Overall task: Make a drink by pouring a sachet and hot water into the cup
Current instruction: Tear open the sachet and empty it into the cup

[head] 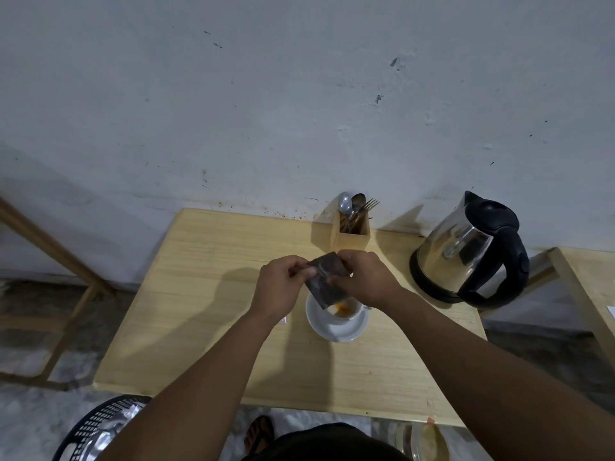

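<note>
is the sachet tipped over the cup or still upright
Tipped. Both hands, left and right, hold the sachet slanted, its lower end over the white cup, where orange powder already lies.

the dark sachet (327,282) hangs tilted, its open lower end dipping into the white cup (346,311), which holds orange powder and sits on a white saucer (336,329). the steel kettle (472,251) stands upright right of the cup.
</note>
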